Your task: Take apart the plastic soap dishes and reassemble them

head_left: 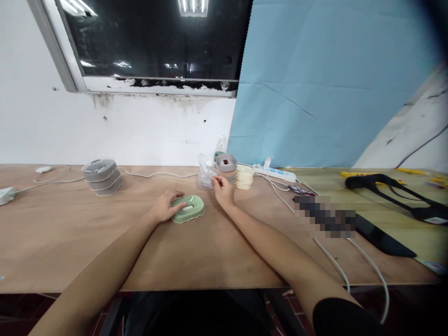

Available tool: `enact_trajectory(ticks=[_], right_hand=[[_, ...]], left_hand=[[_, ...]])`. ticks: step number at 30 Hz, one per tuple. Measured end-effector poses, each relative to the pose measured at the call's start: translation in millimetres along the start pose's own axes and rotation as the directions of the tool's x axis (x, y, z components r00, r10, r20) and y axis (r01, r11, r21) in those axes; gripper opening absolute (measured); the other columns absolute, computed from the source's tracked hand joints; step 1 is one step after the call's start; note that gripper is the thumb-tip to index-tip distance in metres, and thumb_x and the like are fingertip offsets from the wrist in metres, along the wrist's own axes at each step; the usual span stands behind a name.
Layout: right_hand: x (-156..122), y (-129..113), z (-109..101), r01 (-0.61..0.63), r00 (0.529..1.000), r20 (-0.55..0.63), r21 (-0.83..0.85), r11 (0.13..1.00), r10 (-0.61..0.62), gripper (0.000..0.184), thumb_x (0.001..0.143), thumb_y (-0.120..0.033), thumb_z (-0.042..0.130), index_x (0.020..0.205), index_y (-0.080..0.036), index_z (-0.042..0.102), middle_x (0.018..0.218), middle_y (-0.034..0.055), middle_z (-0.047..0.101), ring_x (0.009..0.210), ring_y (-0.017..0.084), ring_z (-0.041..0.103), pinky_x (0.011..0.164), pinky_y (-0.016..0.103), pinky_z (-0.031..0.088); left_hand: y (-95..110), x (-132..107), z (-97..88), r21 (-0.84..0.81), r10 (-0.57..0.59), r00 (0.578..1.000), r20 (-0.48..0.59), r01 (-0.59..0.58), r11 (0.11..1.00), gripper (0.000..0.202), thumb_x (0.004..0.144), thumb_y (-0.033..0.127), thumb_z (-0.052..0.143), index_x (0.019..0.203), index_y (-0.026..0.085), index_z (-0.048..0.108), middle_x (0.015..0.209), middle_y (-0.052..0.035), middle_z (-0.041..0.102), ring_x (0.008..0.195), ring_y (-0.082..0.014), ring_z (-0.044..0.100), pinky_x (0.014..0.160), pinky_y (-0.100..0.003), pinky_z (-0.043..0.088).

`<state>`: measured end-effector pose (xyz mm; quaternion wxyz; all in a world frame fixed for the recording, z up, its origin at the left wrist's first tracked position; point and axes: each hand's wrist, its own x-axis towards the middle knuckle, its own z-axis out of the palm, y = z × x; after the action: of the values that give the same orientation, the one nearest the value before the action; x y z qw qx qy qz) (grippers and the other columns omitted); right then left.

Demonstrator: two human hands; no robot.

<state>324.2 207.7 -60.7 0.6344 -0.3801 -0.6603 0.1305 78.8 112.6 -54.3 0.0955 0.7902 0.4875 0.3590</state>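
Observation:
My left hand grips the left side of a light green oval plastic piece, thumb and fingers on its rim. The piece rests on the wooden table and has a slot with a pale part in its middle. My right hand is closed in a pinch beside a clear plastic cup; what its fingers hold, if anything, is too small to make out. Just behind that hand stand a stack of grey and brown square pieces and a stack of cream-coloured pieces.
A stack of grey pieces stands at the left. White cables run along the back to a power strip. At the right lie a black flat object and a black strap-like frame. A wall and blue sheet rise behind.

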Motion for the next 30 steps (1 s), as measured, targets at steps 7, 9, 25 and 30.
enact_trajectory(ticks=[7,9,25,30], right_hand=[[5.4,5.1,-0.9,-0.049,0.998,-0.037,0.096,0.994,0.053,0.032,0.087,-0.043,0.053,0.104,-0.018,0.065,0.076,0.0048,0.07,0.071,0.019,0.067,0.07,0.033,0.054],[3.7,4.1,-1.2,-0.036,0.999,-0.012,0.1,0.994,0.037,0.032,0.088,-0.041,0.053,0.107,-0.018,0.064,0.081,0.0057,0.071,0.072,0.019,0.067,0.07,0.032,0.054],[-1.3,7.9,-2.9,-0.011,0.998,0.066,0.054,0.998,0.008,0.034,0.087,-0.037,0.052,0.114,-0.018,0.061,0.099,0.0088,0.071,0.074,0.017,0.066,0.068,0.031,0.053],[-10.5,1.4,-8.7,0.085,0.977,0.202,-0.083,0.993,-0.067,0.023,0.087,-0.034,0.052,0.097,-0.021,0.068,0.087,0.0043,0.072,0.073,0.017,0.065,0.07,0.031,0.052]], left_hand=[[0.8,0.4,-0.2,0.052,0.039,0.998,0.043,-0.042,0.998,0.047,0.084,0.055,0.055,0.112,0.018,0.062,0.113,-0.0089,0.065,0.103,-0.0249,0.06,0.09,-0.039,0.048],[1.8,0.3,-0.5,0.05,0.037,0.998,0.05,-0.04,0.998,0.048,0.083,0.057,0.054,0.112,0.019,0.063,0.113,-0.0085,0.066,0.102,-0.0251,0.061,0.09,-0.039,0.048],[-0.6,-0.4,-0.8,0.043,0.075,0.987,0.145,-0.082,0.996,0.057,0.077,0.058,0.061,0.12,0.022,0.06,0.121,-0.0103,0.06,0.11,-0.0291,0.057,0.095,-0.043,0.045],[-3.1,-3.4,2.2,0.02,0.047,0.976,0.214,-0.053,0.998,0.087,0.059,0.061,0.076,0.133,0.023,0.05,0.134,-0.0111,0.052,0.119,-0.0332,0.052,0.101,-0.046,0.043]])
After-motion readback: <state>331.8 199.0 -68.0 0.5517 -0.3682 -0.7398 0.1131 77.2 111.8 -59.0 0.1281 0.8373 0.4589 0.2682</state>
